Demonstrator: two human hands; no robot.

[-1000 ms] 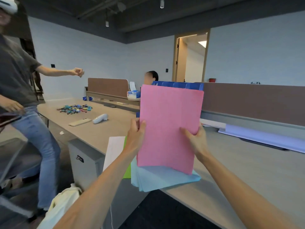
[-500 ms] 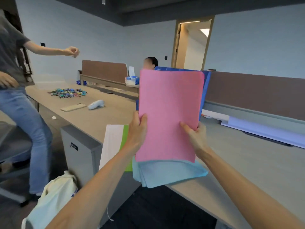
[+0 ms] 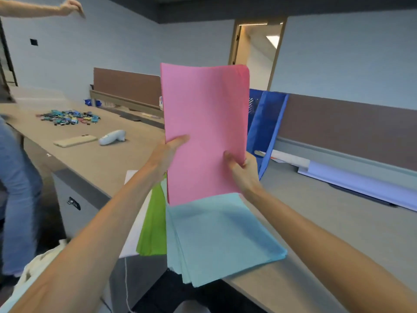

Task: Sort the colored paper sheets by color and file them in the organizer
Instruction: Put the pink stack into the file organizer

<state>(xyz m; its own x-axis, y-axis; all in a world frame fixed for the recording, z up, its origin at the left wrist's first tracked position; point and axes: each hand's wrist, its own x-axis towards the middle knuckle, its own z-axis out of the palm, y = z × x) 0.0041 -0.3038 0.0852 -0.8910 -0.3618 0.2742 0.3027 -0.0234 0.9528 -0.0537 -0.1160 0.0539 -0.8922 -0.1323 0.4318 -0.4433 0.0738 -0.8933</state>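
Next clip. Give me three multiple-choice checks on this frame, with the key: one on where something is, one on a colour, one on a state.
1. Where does the stack of light blue paper sheets lie?
A. In a blue organizer
B. On the near edge of the beige desk, overhanging it
C. On the floor

2. What colour is the paper sheet just left of that stack?
A. Yellow
B. Orange
C. Lime green

3. How are the upright pink paper sheets held?
A. By the left hand alone
B. By both hands, one at each side edge
C. Not held, lying flat

Key:
1 B: the stack's front corner juts past the desk edge.
2 C: a lime green strip shows beside the blue.
3 B: the left hand and the right hand each grip one side.
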